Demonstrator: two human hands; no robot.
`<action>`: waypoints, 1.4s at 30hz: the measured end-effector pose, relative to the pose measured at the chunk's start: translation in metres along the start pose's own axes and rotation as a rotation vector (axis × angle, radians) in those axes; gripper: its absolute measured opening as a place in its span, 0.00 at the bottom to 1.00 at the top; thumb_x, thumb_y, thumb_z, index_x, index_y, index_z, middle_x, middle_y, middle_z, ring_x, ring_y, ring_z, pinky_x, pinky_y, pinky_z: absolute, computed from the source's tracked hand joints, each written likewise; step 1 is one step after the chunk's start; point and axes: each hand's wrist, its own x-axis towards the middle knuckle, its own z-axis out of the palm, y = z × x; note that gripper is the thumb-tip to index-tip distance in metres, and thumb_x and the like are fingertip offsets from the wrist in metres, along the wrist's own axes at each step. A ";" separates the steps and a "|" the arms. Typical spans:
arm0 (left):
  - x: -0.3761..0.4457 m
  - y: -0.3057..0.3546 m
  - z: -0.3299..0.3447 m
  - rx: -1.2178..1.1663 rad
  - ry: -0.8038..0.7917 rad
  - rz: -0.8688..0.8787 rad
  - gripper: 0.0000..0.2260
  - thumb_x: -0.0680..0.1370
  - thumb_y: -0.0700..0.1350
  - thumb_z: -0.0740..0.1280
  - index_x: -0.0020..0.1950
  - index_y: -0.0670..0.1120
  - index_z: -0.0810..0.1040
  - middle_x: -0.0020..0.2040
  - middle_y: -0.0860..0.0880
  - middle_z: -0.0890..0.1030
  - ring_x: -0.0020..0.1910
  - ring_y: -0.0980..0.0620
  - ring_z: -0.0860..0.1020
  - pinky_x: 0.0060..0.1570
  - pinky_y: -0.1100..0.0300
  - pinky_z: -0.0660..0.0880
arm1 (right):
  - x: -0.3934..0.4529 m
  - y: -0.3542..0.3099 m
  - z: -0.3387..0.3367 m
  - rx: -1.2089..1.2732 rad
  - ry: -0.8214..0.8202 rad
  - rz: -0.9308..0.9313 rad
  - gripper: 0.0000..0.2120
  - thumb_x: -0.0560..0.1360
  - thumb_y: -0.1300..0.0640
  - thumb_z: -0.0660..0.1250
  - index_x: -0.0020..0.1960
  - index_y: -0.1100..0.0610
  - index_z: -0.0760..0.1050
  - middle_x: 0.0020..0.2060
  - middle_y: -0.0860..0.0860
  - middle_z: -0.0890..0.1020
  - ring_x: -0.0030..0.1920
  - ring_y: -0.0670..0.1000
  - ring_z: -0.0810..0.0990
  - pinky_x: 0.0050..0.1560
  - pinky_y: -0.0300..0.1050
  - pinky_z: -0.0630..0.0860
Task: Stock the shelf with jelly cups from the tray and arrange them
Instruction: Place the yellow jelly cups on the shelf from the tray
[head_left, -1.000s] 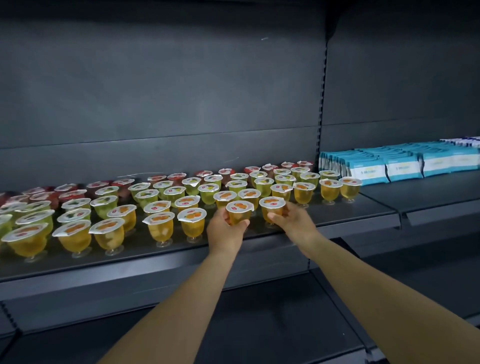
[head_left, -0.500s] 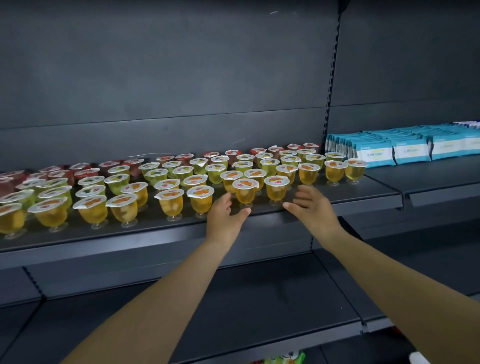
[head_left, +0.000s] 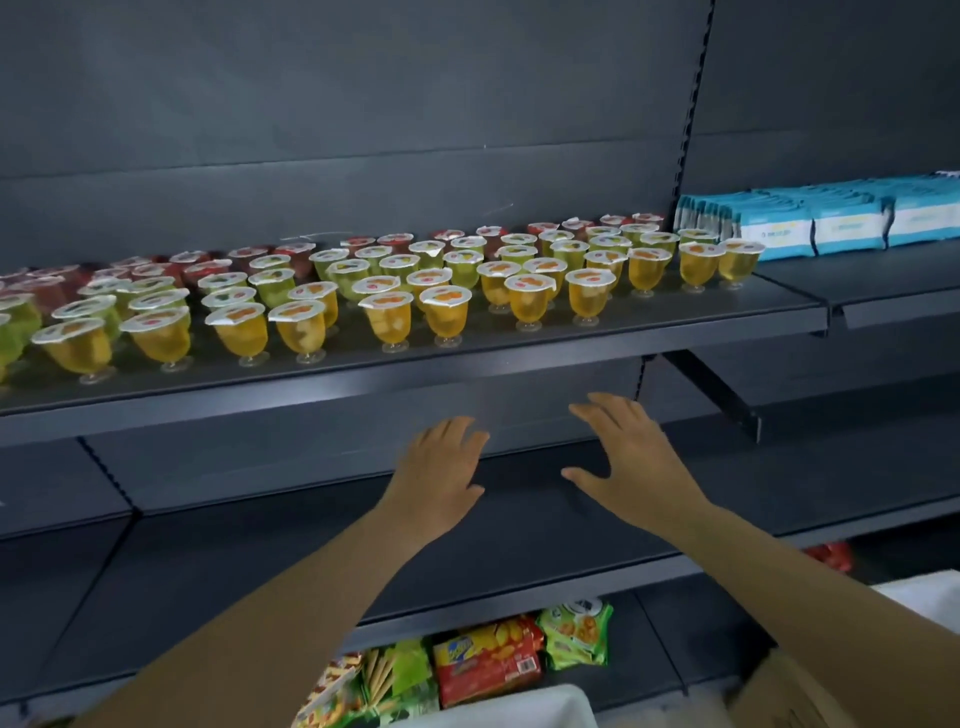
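Jelly cups stand in rows on the shelf.
Below its front edge, left hand and right hand hover apart, each grip open, fingers spread, holding nothing.

You have the jelly cups standing upright in rows across the dark shelf through the middle of the frame. Each is a small footed clear cup with a sealed foil lid: yellow-orange ones at the front, green behind, red along the back.
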 end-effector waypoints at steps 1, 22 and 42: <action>-0.007 -0.003 0.011 -0.005 -0.035 -0.002 0.28 0.80 0.51 0.61 0.76 0.47 0.54 0.75 0.47 0.55 0.74 0.48 0.55 0.72 0.56 0.53 | -0.007 -0.005 0.012 0.002 -0.034 0.005 0.33 0.74 0.42 0.67 0.74 0.50 0.59 0.73 0.48 0.60 0.73 0.50 0.56 0.71 0.51 0.59; -0.204 -0.043 0.424 -0.374 -0.794 -0.299 0.27 0.76 0.48 0.66 0.73 0.45 0.62 0.69 0.44 0.66 0.67 0.45 0.68 0.63 0.55 0.69 | -0.235 -0.040 0.400 0.277 -0.674 0.460 0.34 0.73 0.43 0.68 0.73 0.53 0.61 0.71 0.51 0.65 0.72 0.51 0.61 0.70 0.45 0.61; -0.240 -0.030 0.635 -0.385 -0.861 -0.493 0.20 0.75 0.49 0.69 0.62 0.40 0.71 0.62 0.42 0.74 0.61 0.42 0.74 0.55 0.54 0.72 | -0.343 -0.103 0.617 0.768 -1.266 0.926 0.19 0.68 0.40 0.72 0.44 0.55 0.77 0.40 0.51 0.81 0.41 0.49 0.78 0.39 0.39 0.72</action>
